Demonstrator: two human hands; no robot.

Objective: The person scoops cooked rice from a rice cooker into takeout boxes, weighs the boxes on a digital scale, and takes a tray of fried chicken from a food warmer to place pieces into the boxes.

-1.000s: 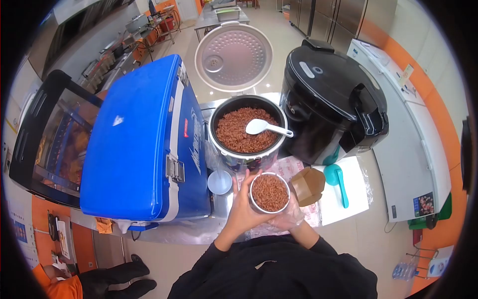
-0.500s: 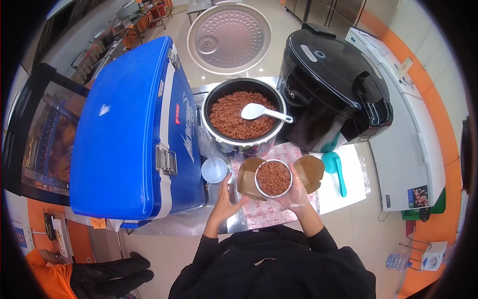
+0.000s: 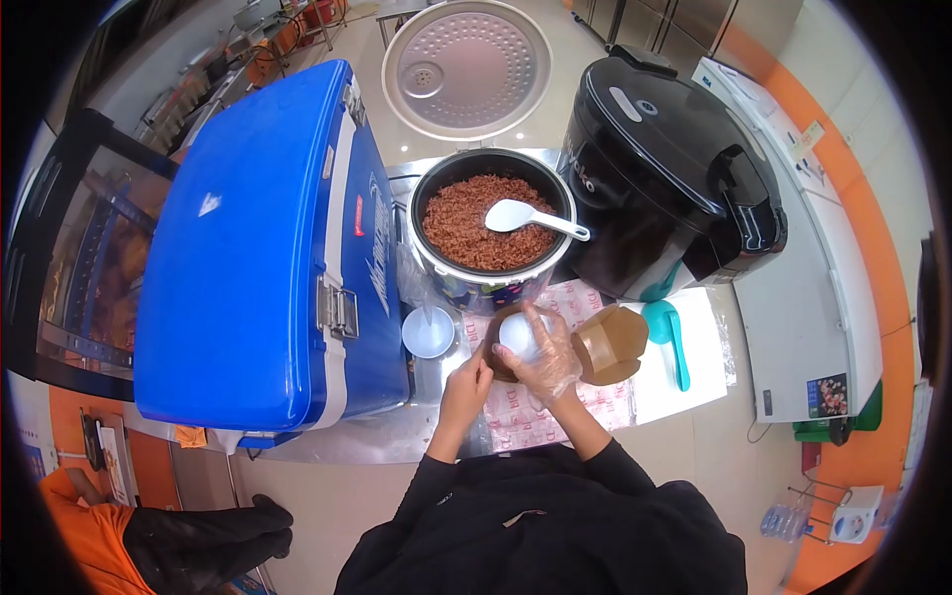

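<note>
My right hand [image 3: 547, 371], in a clear plastic glove, holds a small white cup [image 3: 515, 335] turned upside down in the brown paper food box [image 3: 609, 347]. The cup's mouth and the red-brown rice last seen in it are hidden. My left hand [image 3: 466, 389], bare, pinches the near left edge of the box. The box's lid lies unfolded to the right, on pink printed paper [image 3: 476, 421]. Just beyond stands a pot of red-brown rice [image 3: 466, 223], with a white rice paddle [image 3: 535, 219] lying across the rice and the rim.
A blue cooler box [image 3: 238, 248] stands at the left and a black rice cooker [image 3: 664, 169] at the right. Near the box are a pale blue bowl [image 3: 428, 333] and a green ladle [image 3: 676, 347]. A person in orange [image 3: 89, 531] is at lower left.
My right hand has tipped the rice-filled cup upside down into the box. My left hand has moved right and taken hold of the box's edge. The view has shifted slightly.
</note>
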